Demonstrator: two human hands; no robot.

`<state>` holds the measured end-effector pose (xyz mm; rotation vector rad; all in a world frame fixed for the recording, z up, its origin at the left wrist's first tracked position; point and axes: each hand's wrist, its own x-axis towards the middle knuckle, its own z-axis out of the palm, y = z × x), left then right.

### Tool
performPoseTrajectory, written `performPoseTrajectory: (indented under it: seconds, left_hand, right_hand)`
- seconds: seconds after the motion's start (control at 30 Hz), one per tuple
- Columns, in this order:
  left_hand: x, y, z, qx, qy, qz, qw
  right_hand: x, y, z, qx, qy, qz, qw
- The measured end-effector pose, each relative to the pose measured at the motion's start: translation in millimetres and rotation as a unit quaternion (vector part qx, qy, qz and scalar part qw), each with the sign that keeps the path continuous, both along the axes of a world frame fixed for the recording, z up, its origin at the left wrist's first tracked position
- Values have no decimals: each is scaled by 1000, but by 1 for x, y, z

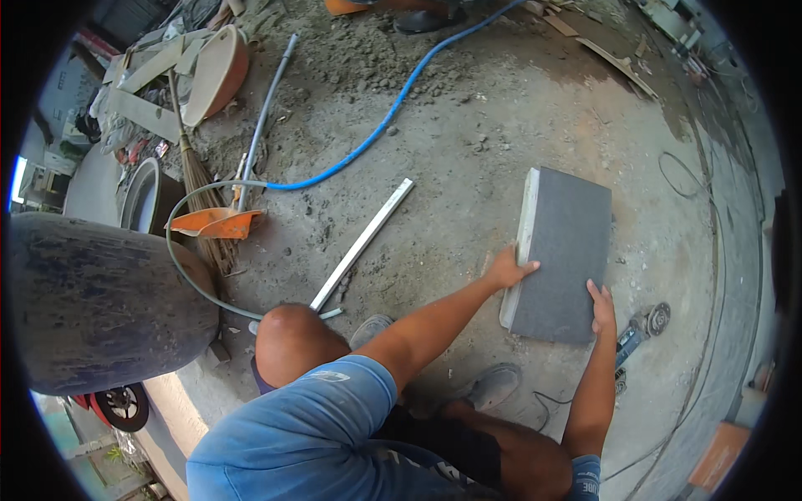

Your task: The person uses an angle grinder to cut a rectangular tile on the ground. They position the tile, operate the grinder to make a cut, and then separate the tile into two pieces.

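Two opposite edges of the dark grey rectangular slab with a pale side [561, 250], just beyond your right grey shoe [494, 387], are gripped by the fingers of your left hand [508, 269] and right hand [602, 311], a blue angle grinder [633, 338] lying near the latter on grey concrete floor [455, 217].

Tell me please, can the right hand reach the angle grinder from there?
Probably yes: the angle grinder lies close beside the right hand, nothing visible between, though that hand is on the dark slab.
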<state>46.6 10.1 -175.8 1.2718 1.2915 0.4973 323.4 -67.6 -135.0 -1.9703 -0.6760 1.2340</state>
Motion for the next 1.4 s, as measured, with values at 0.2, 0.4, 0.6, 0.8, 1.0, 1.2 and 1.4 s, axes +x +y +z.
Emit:
performPoseTrajectory:
  seconds: [0.2,0.4,0.6,0.8,1.0,1.2,1.4]
  left_hand:
    - [25,-1,-12,-45,-46,12,998]
    - [22,5,-22,-81,-94,33,992]
    - [6,46,-9,-59,-83,35,994]
    - [-10,65,-31,-19,-97,36,994]
    - [-16,18,-22,-52,-163,46,984]
    - [-27,-13,-21,4,-117,30,993]
    - [-15,-14,-19,-17,-158,58,986]
  right_hand:
    - [34,0,-13,-42,78,15,996]
    - [14,0,3,-15,42,-17,999]
    - [-17,8,-9,25,141,-52,988]
    - [-32,28,-16,56,157,-54,984]
    - [-27,5,-7,36,147,-19,988]
    - [-40,-33,-18,24,151,-28,988]
    - [-38,-33,-17,36,183,-44,981]
